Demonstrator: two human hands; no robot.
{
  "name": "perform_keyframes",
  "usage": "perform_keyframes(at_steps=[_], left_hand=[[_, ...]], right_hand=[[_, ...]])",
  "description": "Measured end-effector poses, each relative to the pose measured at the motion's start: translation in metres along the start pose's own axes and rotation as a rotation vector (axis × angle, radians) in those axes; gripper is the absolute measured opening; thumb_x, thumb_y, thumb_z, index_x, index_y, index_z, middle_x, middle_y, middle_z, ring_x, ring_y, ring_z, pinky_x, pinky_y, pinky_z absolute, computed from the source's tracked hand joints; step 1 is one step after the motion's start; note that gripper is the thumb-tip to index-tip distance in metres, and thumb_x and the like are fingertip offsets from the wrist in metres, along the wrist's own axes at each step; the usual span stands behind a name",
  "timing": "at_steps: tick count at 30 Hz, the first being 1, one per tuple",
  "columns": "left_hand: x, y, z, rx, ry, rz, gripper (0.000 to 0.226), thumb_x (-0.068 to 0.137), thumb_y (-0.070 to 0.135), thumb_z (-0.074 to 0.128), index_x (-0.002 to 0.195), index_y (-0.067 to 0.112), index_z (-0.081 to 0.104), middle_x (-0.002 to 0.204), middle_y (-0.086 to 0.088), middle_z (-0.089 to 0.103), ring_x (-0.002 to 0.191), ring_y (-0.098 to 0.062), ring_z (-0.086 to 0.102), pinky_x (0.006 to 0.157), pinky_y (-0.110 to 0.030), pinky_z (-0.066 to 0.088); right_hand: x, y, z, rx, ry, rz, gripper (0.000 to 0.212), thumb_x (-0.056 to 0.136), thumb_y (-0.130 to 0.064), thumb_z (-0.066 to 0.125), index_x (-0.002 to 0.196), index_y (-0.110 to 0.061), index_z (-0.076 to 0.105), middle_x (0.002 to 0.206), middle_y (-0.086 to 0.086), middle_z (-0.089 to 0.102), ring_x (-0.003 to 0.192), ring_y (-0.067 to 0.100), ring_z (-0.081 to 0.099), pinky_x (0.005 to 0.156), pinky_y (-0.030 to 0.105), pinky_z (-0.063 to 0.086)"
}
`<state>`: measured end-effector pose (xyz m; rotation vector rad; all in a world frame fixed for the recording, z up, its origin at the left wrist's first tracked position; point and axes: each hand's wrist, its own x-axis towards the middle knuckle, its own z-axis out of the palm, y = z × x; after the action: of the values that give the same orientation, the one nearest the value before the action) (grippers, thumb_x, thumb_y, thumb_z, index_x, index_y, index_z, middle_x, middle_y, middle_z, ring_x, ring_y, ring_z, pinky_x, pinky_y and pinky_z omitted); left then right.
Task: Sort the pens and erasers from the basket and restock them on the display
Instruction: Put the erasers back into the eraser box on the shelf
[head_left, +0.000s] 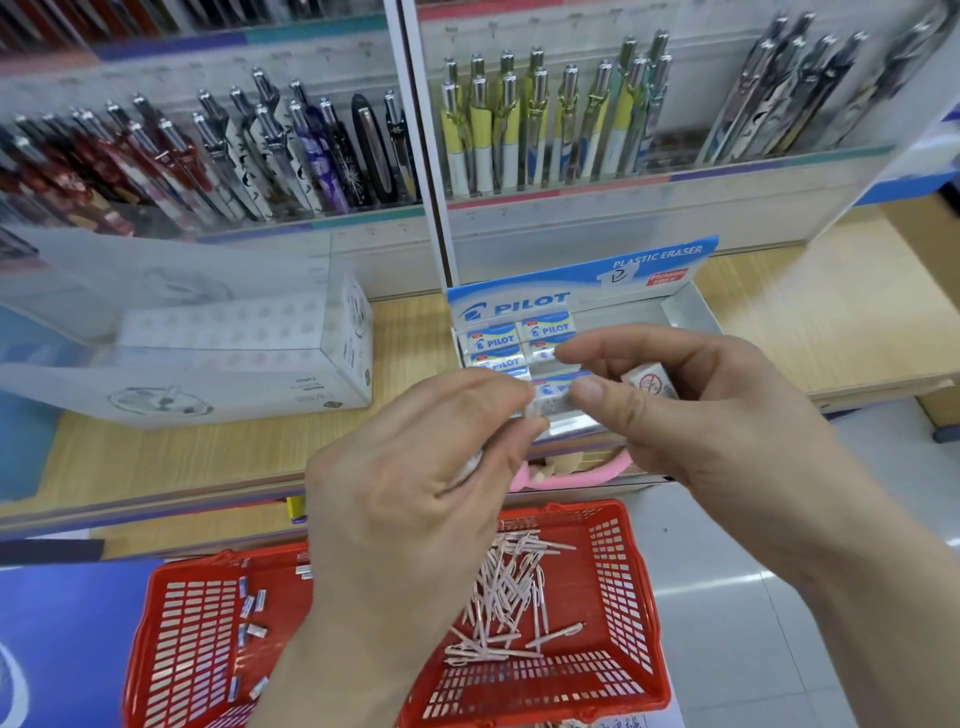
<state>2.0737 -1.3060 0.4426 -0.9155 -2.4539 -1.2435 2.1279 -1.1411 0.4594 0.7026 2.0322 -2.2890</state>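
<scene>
**Erasers half restocked, pens not yet begun**

Hands meet just above the front edge of the counter (810, 322). The right hand (701, 410) pinches one wrapped eraser (553, 395) between thumb and forefinger. The left hand (415, 483), fingers curled, grips its other end and seems to cup more white pieces in the palm.

Directly behind them, at the counter's front edge, stands the eraser display box (691, 317). A few erasers fill its left side, and the right side shows bare.

Below the counter sits the red basket (634, 597). Loose erasers (252, 618) lie scattered along its left side, and a heap of pink pens (511, 592) lies towards its right.

Judging by this, eraser restocking is under way, with several still to lift. The pens look untouched, and the pen racks (550, 130) at the counter's back await them.
</scene>
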Motion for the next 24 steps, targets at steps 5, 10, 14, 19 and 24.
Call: perform_keyframes(at_steps=[5,10,14,19,24], left_hand=[[0.003,-0.006,0.004,-0.013,-0.015,-0.001,0.011,0.080,0.019,0.072,0.090,0.015,0.075,0.090,0.008,0.071,0.086,-0.001,0.064,0.080,-0.013,0.047],[0.008,-0.016,0.009,-0.036,-0.066,-0.082,0.007,0.083,0.023,0.070,0.086,0.019,0.074,0.085,0.012,0.069,0.082,0.001,0.063,0.076,-0.013,0.047],[0.014,-0.037,0.016,0.051,-0.041,-0.246,0.011,0.083,0.034,0.065,0.084,0.028,0.075,0.081,0.014,0.069,0.078,0.000,0.059,0.070,-0.009,0.041],[0.018,-0.046,0.029,0.056,-0.094,-0.390,0.008,0.079,0.028,0.073,0.086,0.030,0.076,0.084,0.012,0.071,0.079,0.001,0.059,0.071,-0.007,0.043],[0.020,-0.044,0.033,-0.015,-0.080,-0.513,0.009,0.076,0.030,0.074,0.084,0.034,0.075,0.081,0.016,0.072,0.074,0.000,0.065,0.073,-0.027,0.054]], right_hand=[[0.006,-0.007,-0.013,-0.239,-0.065,-0.045,0.023,0.068,-0.013,0.075,0.091,-0.019,0.075,0.088,0.001,0.074,0.075,0.010,0.070,0.062,0.017,0.053],[0.018,-0.006,-0.019,-0.687,0.074,-0.132,0.018,0.075,-0.016,0.078,0.085,-0.030,0.071,0.079,-0.012,0.067,0.078,0.001,0.062,0.060,0.008,0.047],[0.034,0.004,-0.018,-0.998,0.129,-0.143,0.022,0.079,-0.021,0.075,0.097,-0.032,0.070,0.092,-0.013,0.062,0.089,0.010,0.055,0.073,0.019,0.043],[0.048,0.014,-0.009,-1.154,0.150,-0.139,0.024,0.080,-0.021,0.070,0.101,-0.031,0.068,0.099,-0.006,0.063,0.097,0.016,0.055,0.079,0.031,0.045],[0.052,0.013,-0.004,-1.112,0.184,-0.162,0.031,0.077,-0.018,0.072,0.103,-0.026,0.058,0.100,-0.005,0.067,0.099,0.020,0.058,0.082,0.034,0.048]])
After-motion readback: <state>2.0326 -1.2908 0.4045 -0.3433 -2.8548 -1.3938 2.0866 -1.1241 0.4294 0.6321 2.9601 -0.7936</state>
